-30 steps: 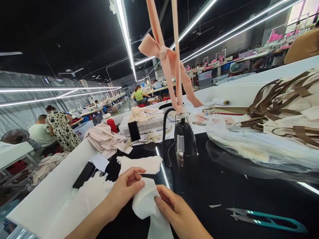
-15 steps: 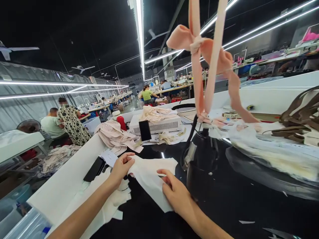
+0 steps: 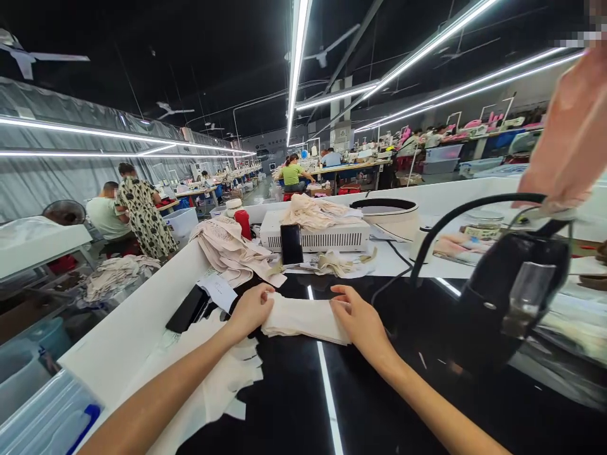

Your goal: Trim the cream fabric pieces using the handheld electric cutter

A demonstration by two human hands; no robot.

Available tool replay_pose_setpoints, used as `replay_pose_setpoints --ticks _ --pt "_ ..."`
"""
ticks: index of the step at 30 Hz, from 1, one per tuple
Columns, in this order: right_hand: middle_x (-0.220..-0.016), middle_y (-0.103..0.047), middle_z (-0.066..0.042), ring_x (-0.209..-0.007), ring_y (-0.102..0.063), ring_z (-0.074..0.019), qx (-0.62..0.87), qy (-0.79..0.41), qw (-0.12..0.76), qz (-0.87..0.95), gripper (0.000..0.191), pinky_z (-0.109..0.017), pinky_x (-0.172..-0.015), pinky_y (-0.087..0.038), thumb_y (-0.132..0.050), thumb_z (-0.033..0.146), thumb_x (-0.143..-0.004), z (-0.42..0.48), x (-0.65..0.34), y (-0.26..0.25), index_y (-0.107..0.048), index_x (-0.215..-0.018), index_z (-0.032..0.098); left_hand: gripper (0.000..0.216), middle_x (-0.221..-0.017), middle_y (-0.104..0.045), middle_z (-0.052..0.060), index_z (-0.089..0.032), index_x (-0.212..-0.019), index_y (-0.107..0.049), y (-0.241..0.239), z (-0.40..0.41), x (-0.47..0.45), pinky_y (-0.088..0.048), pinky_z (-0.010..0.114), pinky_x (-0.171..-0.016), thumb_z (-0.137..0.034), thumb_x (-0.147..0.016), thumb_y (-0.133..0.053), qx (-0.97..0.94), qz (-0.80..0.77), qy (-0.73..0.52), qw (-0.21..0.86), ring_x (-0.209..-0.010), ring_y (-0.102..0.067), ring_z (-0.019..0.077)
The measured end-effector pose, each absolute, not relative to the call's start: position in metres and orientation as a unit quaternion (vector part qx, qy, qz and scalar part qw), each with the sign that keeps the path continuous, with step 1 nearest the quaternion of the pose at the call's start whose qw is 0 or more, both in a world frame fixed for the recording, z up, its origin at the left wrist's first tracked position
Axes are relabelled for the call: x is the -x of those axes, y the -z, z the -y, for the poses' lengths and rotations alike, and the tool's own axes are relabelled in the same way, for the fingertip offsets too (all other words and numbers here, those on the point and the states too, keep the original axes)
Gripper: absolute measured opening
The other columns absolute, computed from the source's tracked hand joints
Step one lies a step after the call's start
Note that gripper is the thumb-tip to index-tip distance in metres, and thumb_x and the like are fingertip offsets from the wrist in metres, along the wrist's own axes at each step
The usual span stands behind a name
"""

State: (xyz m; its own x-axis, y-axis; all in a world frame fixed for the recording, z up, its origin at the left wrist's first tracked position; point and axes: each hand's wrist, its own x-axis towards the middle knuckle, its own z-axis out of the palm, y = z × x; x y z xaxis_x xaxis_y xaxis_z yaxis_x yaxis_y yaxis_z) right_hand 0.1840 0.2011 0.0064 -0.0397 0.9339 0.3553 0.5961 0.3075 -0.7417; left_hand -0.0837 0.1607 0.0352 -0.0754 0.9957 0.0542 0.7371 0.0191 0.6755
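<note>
- The left hand is clenching the left end of a folded cream cloth, fingers curled over its edge; the grip seems to be anchoring that end.
- The right hand is lying over the cloth's right end with the thumb along the top edge; whether it is pinching or only pressing down cannot be told.
- The cloth is lying flat on the black table, between the two hands and just in front of the person; with a hand at each end it is probably being held taut and smooth.
- A pile of cut pieces is sitting at the table's left edge, touching the left forearm; likely placed there for easy reach.
- An iron is hanging to the right, near the right hand but apart from it, on a pink strap; hung so, it is staying off the cloth.
- A phone is leaning upright against a white box behind the cloth, its screen facing the person.
- Other people are working at tables well behind.
</note>
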Motion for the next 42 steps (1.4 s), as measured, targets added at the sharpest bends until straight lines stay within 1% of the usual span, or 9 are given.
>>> replay_pose_setpoints --ticks 3,7,12,16,19,23,31,37,42 --pt "-0.106 -0.087 -0.009 -0.101 -0.083 -0.0289 0.545 -0.171 0.371 0.732 0.037 -0.038 -0.089 -0.060 -0.053 0.025 -0.100 -0.205 -0.190 -0.005 -0.081 -0.125 0.023 0.039 -0.147 -0.072 0.013 -0.020 -0.145 -0.072 -0.028 -0.157 0.080 -0.068 0.052 -0.106 -0.042 -0.114 -0.078 -0.662 -0.678 -0.244 0.208 -0.124 -0.076 0.0301" --pt "-0.115 -0.086 -0.016 -0.112 -0.080 -0.0370 0.534 -0.103 0.332 0.770 0.035 -0.047 -0.096 -0.061 -0.057 0.017 -0.099 -0.200 -0.196 -0.004 -0.084 -0.121 0.020 0.037 -0.141 -0.074 0.012 -0.019 -0.143 -0.072 -0.031 -0.153 0.077 -0.066 0.051 -0.107 -0.041 -0.114 -0.078 -0.681 -0.673 -0.219 0.186 -0.122 -0.076 0.0292" --pt "-0.134 -0.084 -0.019 -0.127 -0.076 -0.0401 0.481 -0.054 0.329 0.811 0.036 -0.056 -0.107 -0.062 -0.058 0.015 -0.101 -0.178 -0.200 -0.005 -0.083 -0.126 0.020 0.037 -0.127 -0.080 0.008 -0.023 -0.147 -0.071 -0.058 -0.131 0.094 -0.055 0.038 -0.107 -0.025 -0.110 -0.064 -0.691 -0.677 -0.209 0.141 -0.116 -0.075 0.0268" --pt "-0.132 -0.085 -0.014 -0.124 -0.079 -0.0340 0.422 -0.060 0.331 0.842 0.035 -0.053 -0.109 -0.065 -0.057 0.014 -0.103 -0.153 -0.195 -0.008 -0.082 -0.125 0.024 0.020 -0.112 -0.081 0.006 -0.025 -0.106 -0.075 -0.085 -0.087 0.133 -0.048 0.035 -0.090 -0.032 -0.107 -0.057 -0.678 -0.707 -0.179 0.096 -0.105 -0.073 0.0293" --pt "-0.129 -0.086 -0.012 -0.123 -0.081 -0.0319 0.389 -0.078 0.333 0.855 0.035 -0.050 -0.108 -0.067 -0.055 0.011 -0.104 -0.132 -0.185 -0.010 -0.082 -0.121 0.024 0.021 -0.095 -0.076 0.005 -0.025 -0.090 -0.065 -0.091 -0.050 0.165 -0.039 0.034 -0.075 -0.034 -0.105 -0.054 -0.649 -0.742 -0.151 0.072 -0.090 -0.071 0.0289" --pt "-0.120 -0.086 -0.009 -0.115 -0.083 -0.0288 0.355 -0.104 0.335 0.867 0.036 -0.044 -0.102 -0.069 -0.054 0.006 -0.101 -0.106 -0.169 -0.014 -0.082 -0.112 0.026 0.019 -0.089 -0.073 0.003 -0.026 -0.083 -0.059 -0.079 -0.020 0.184 -0.037 0.032 -0.071 -0.037 -0.098 -0.058 -0.625 -0.766 -0.129 0.081 -0.080 -0.070 0.0268" --pt "-0.119 -0.084 -0.008 -0.104 -0.085 -0.0261 0.305 -0.178 0.325 0.877 0.032 -0.038 -0.091 -0.069 -0.051 0.013 -0.105 -0.074 -0.166 -0.020 -0.079 -0.107 0.028 0.023 -0.093 -0.076 0.004 -0.025 -0.081 -0.063 -0.066 -0.017 0.183 -0.045 0.034 -0.082 -0.040 -0.096 -0.053 -0.623 -0.750 -0.192 0.108 -0.092 -0.072 0.0285" --pt "-0.117 -0.084 -0.007 -0.079 -0.081 -0.0235 0.311 -0.231 0.306 0.870 0.028 -0.038 -0.074 -0.065 -0.050 0.026 -0.107 -0.073 -0.167 -0.016 -0.078 -0.101 0.030 0.022 -0.097 -0.078 0.004 -0.026 -0.085 -0.067 -0.066 -0.014 0.183 -0.049 0.035 -0.085 -0.040 -0.097 -0.054 -0.617 -0.742 -0.238 0.113 -0.095 -0.072 0.0281" --pt "-0.114 -0.084 -0.007 -0.086 -0.084 -0.0251 0.298 -0.236 0.291 0.878 0.029 -0.037 -0.076 -0.065 -0.049 0.027 -0.107 -0.073 -0.160 -0.012 -0.077 -0.100 0.031 0.021 -0.105 -0.075 0.004 -0.026 -0.094 -0.064 -0.066 -0.010 0.183 -0.049 0.035 -0.087 -0.039 -0.100 -0.050 -0.617 -0.734 -0.263 0.107 -0.101 -0.071 0.0273"
